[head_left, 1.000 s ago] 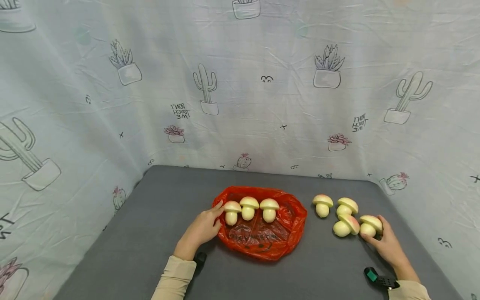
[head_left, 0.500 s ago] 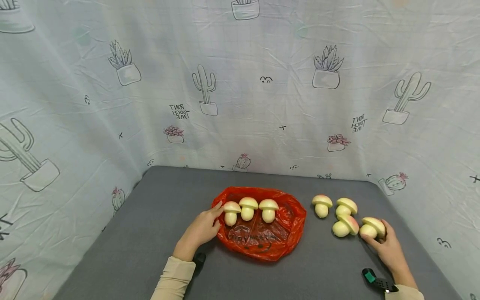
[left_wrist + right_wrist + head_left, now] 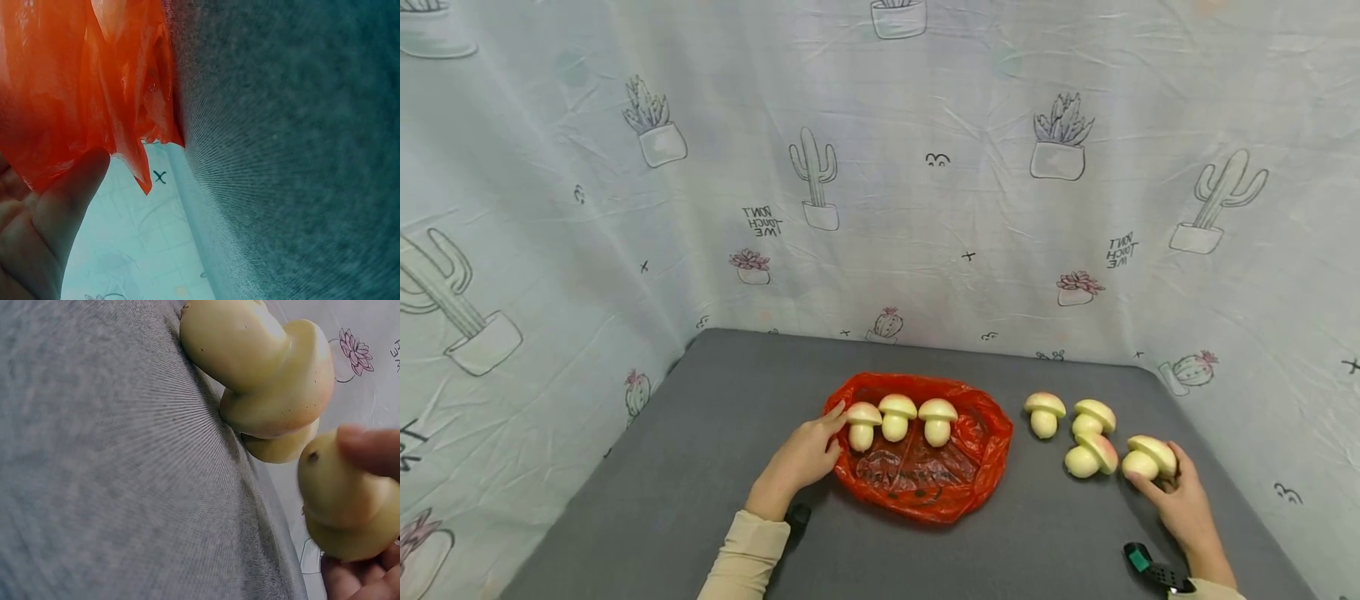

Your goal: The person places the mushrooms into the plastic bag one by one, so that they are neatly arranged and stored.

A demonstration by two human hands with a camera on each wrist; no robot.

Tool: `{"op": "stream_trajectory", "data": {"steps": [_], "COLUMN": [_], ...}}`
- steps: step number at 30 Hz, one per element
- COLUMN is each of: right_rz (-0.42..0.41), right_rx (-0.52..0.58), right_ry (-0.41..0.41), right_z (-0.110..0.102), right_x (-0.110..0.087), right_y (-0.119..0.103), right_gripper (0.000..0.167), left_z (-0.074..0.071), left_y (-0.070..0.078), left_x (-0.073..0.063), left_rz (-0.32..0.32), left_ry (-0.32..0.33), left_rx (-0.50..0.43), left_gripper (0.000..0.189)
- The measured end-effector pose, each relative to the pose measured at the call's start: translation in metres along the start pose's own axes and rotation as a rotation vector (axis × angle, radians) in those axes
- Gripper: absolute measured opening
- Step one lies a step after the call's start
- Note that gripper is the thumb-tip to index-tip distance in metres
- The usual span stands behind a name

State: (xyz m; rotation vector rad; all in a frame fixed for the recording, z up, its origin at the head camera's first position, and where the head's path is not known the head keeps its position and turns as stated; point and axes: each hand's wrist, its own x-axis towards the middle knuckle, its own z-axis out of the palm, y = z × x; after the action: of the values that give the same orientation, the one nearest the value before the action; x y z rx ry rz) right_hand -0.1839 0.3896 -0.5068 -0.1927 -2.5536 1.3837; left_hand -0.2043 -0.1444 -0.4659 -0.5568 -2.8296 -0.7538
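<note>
A red plastic bag (image 3: 925, 508) lies spread open on the grey table, with three pale yellow mushrooms in a row inside, the middle mushroom (image 3: 895, 418) among them. At its left rim my left hand (image 3: 808, 454) pinches the plastic; the left wrist view shows the thumb (image 3: 78, 194) against the outside. Over on the right, my right hand (image 3: 1187, 500) holds a mushroom (image 3: 340, 487) between thumb and fingers. Just left of it, a mushroom (image 3: 1092, 455) leans against another mushroom (image 3: 1094, 412). A separate mushroom (image 3: 1044, 415) stands nearer the bag.
The grey cloth-covered table (image 3: 1037, 542) ends at a white curtain (image 3: 880, 208) printed with potted cacti, which also runs along both sides. A black strap device with a green patch (image 3: 1150, 567) sits at my right wrist.
My right hand has shifted slightly to the right with its mushroom, widening the gap to the neighbouring mushrooms. The left hand keeps its place at the bag's rim.
</note>
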Motion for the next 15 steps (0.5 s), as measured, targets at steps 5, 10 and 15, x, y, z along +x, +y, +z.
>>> {"op": "stream_trajectory", "data": {"steps": [5, 10, 15], "right_rz": [-0.052, -0.151, -0.228], "right_rx": [0.033, 0.080, 0.060], "right_ry": [0.009, 0.013, 0.006], "right_z": [0.000, 0.002, 0.004], "right_x": [-0.003, -0.002, -0.003], "right_y": [-0.005, -0.016, -0.039], "right_gripper": [0.091, 0.087, 0.087], "left_z": [0.000, 0.001, 0.000], "left_y": [0.000, -0.001, 0.000], "left_x": [0.001, 0.001, 0.000], "left_rz": [0.004, 0.002, 0.011], "left_ry": [-0.005, -0.003, 0.007], "left_rx": [0.015, 0.012, 0.015], "left_gripper": [0.050, 0.050, 0.051]}}
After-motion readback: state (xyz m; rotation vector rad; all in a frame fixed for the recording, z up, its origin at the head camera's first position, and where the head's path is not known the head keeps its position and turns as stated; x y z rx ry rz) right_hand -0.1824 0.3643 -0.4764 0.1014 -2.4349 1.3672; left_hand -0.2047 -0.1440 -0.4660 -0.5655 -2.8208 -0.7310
